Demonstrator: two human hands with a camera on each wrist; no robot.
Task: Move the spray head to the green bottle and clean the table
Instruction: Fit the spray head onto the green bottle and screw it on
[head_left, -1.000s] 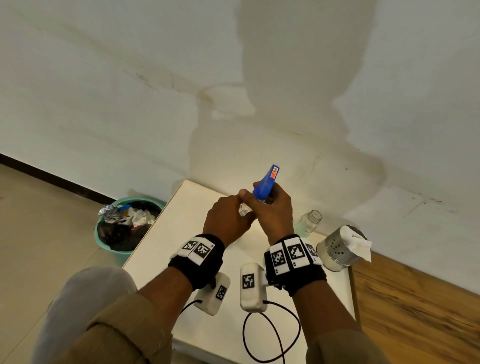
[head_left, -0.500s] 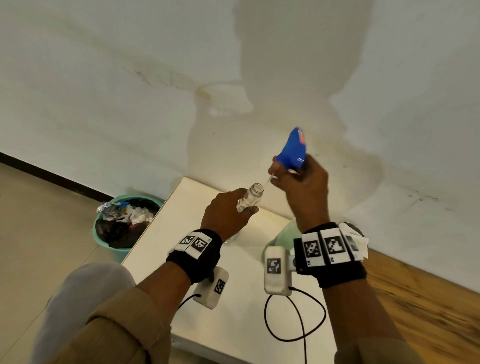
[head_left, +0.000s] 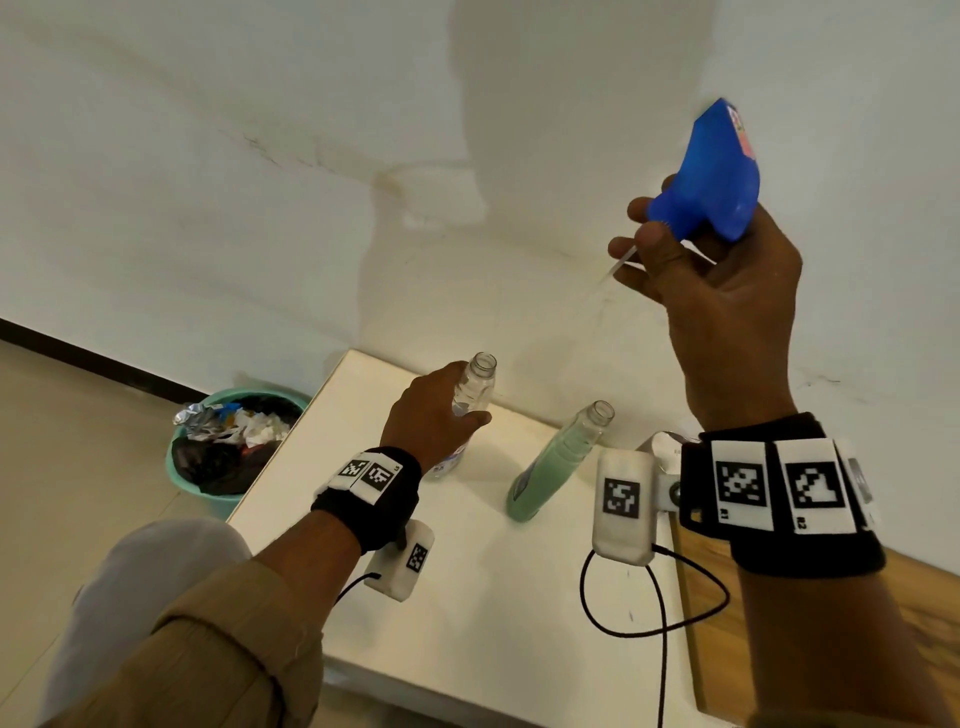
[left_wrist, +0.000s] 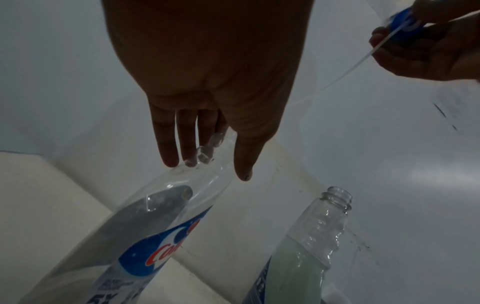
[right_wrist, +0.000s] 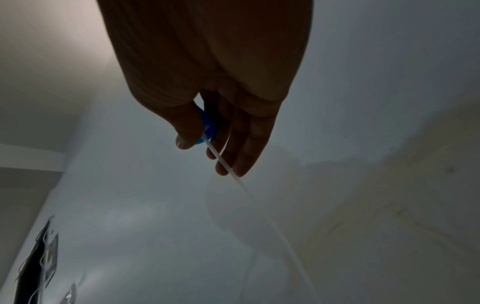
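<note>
Two open bottles now: spray head (head_left: 706, 176), freed, raised at two o'clock in right hand (head_left: 727, 291); left hand (head_left: 431, 415) grips clear bottle (head_left: 470, 395); green bottle (head_left: 561, 462) waits, tube seemingly clear.

Head camera looks down and forward over both wrists onto the white desk (head_left: 467, 597) and wall. Left wrist camera peers close along the fingers, sharing the green bottle (left_wrist: 306, 257) with the head view. Right wrist camera faces bare wall.
</note>
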